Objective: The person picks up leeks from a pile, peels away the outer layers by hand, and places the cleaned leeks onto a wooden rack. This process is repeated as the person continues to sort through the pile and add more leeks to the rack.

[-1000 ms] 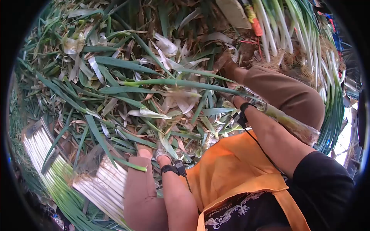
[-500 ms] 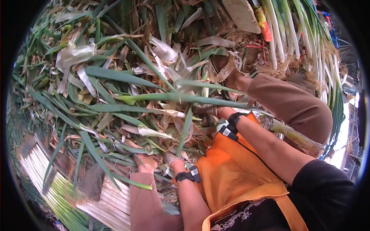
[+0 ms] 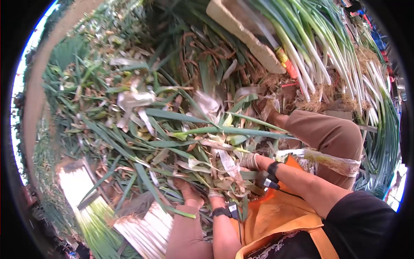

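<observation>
My right hand [image 3: 251, 162], with pale bands around its fingers, reaches into a heap of trimmed leek or large green onion leaves [image 3: 189, 131]. My left hand [image 3: 217, 196] is low in the same heap, beside a bare foot [image 3: 192, 197]. Pale, torn leaf sheaths [image 3: 228, 164] lie between and against the hands. Leaves and blur hide most fingers, so whether either hand grips anything cannot be made out. Both wrists carry black straps with small devices. An orange apron [image 3: 276, 216] covers my lap.
Bunched stalks with roots [image 3: 310, 82] stand at upper right, near a pale, rough-edged slab [image 3: 246, 34]. At lower left lie rows of white-stemmed stalks [image 3: 146, 228]. My bent knees flank the arms, and a clear plastic-wrapped piece [image 3: 332, 159] lies by the right knee.
The view has swung, shifting the scene right and down. My right hand has come nearer my body and my left hand. My left hand keeps roughly the same place in the leaves.
</observation>
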